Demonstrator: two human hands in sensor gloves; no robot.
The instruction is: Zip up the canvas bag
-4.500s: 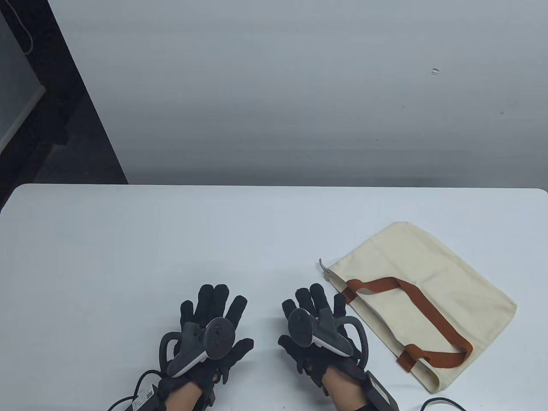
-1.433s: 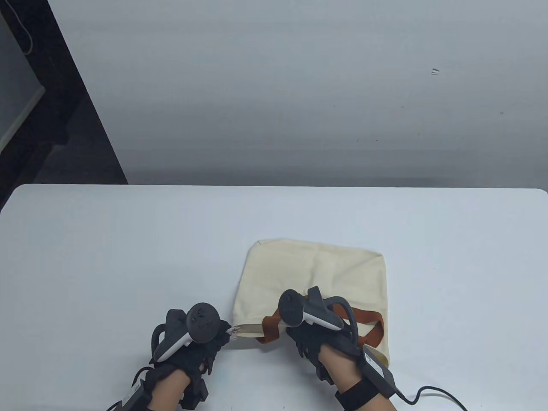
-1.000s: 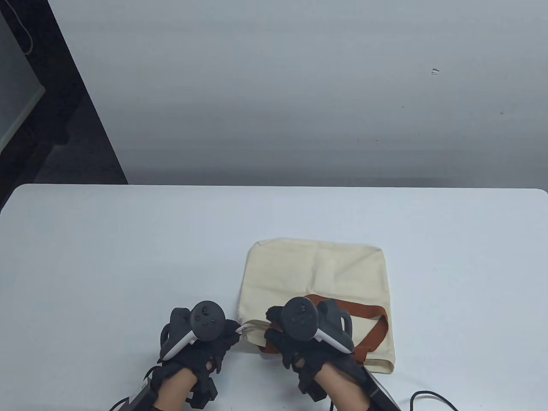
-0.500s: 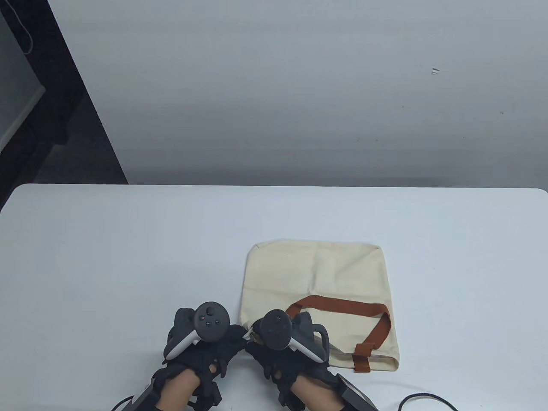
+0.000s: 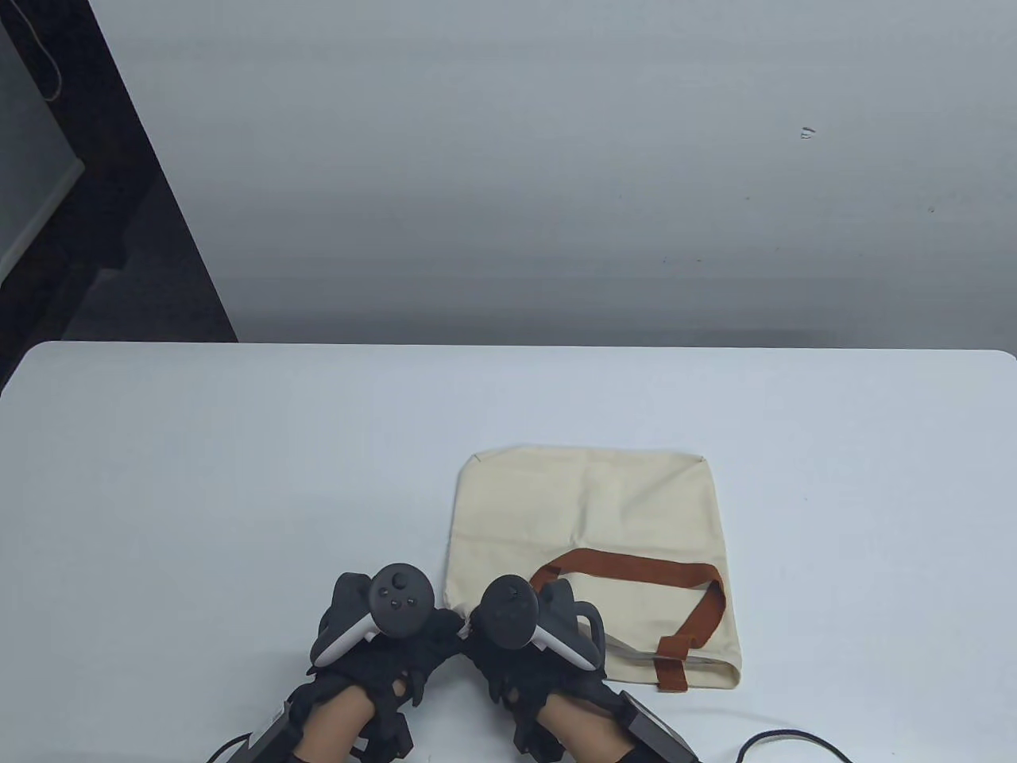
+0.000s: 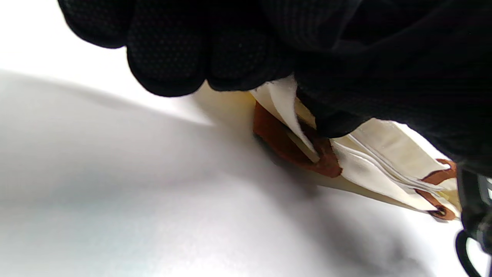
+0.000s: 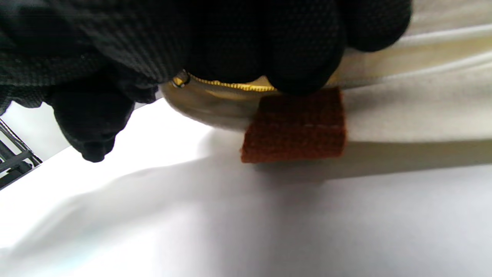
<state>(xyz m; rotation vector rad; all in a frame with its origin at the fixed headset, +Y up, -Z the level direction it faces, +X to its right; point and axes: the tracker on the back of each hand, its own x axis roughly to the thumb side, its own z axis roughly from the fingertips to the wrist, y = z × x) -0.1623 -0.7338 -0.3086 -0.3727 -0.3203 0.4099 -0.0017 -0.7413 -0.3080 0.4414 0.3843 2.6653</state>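
Note:
The cream canvas bag (image 5: 588, 517) with brown straps (image 5: 636, 566) lies flat, its mouth toward the table's near edge. My left hand (image 5: 443, 629) pinches the white fabric tab (image 6: 285, 103) at the mouth's left end. My right hand (image 5: 478, 625) is right beside it, fingers closed over the gold zipper (image 7: 230, 85) at the same corner. A small metal ring (image 7: 179, 81) of the zipper pull shows between its fingers. The slider itself is hidden by the glove. A brown strap end (image 7: 295, 127) lies just below my right fingertips. The mouth runs open to the right (image 6: 388, 169).
The white table (image 5: 238, 477) extends to the left and behind the bag. A black cable (image 5: 794, 743) trails from my right wrist at the near edge. A grey wall stands behind the table.
My right hand has slid left along the bag's mouth, off the brown strap, to the left corner beside my left hand. My left hand keeps its pinch there. The bag has barely shifted.

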